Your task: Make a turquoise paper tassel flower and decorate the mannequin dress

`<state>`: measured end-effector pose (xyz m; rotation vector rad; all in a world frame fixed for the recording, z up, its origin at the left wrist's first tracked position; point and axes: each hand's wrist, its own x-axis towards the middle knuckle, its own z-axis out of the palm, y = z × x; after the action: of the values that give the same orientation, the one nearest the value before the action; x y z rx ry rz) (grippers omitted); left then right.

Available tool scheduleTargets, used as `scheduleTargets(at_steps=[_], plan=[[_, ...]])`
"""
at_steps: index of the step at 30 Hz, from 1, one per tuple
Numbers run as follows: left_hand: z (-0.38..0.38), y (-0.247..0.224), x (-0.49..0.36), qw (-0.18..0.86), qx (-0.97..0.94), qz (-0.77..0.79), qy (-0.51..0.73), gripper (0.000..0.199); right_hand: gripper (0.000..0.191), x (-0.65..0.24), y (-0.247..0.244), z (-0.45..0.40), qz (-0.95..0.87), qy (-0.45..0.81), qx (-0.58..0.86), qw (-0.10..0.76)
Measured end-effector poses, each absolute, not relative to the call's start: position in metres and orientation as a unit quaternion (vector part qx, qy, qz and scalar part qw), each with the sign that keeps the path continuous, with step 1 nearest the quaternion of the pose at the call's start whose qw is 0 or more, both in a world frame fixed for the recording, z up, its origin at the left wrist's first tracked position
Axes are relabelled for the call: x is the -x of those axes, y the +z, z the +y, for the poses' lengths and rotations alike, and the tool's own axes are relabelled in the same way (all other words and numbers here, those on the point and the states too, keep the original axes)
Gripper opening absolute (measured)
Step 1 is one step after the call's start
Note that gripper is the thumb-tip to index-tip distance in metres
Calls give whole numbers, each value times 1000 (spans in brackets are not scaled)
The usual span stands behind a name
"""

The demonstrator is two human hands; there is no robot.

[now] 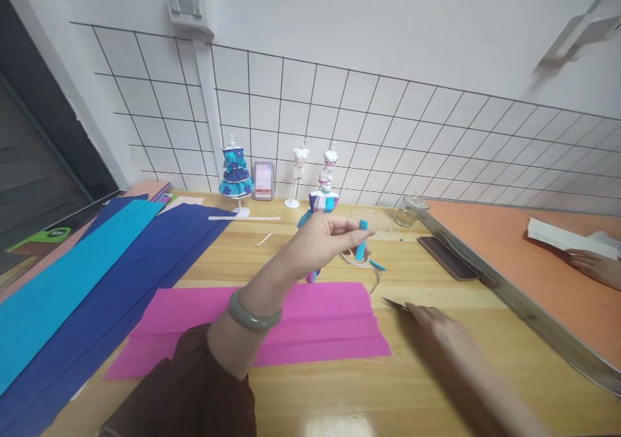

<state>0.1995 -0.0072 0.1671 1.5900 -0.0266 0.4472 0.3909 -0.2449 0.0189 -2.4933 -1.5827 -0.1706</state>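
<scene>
Blue and narrow, the short strip (361, 242) stands nearly upright right of centre in the frame, pinched between the thumb and fingers of the left hand (323, 238). At lower right, the right hand (442, 330) is closed around a dark pointed tool (395, 304), probably scissors, though its handles are hidden. The tip points left, well apart from the strip and near the right edge of the pink sheet (334, 333).

A low swing to the left could nick or snag that sheet. The left forearm crosses above it, and a dragging sleeve might shift it; whether they touch, I cannot tell. The pinch is small, so a loosened thumb could drop the strip. The pale cord (376, 283) below could catch on the tool, and the dressed form (323, 199) just behind the left hand could be knocked by a push toward the wall.

Wood shows along the lower centre and between the right hand and the raised edge (524, 311) of the orange surface (504, 246). The phone (447, 258) limits reach above the right hand.
</scene>
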Motion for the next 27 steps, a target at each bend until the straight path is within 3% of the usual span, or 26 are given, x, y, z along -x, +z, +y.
scheduleTargets(at_steps=[4,10,27], plan=[[-14,160,-206,659,-740,-5,136,22,27,-375,55,-251,-472,12,850,235],[-23,148,-213,645,-760,-60,52,24,38,-332,120,-235,-388,119,819,405],[-29,149,-214,551,-826,-114,35,25,36,-300,150,-210,-490,126,771,387]])
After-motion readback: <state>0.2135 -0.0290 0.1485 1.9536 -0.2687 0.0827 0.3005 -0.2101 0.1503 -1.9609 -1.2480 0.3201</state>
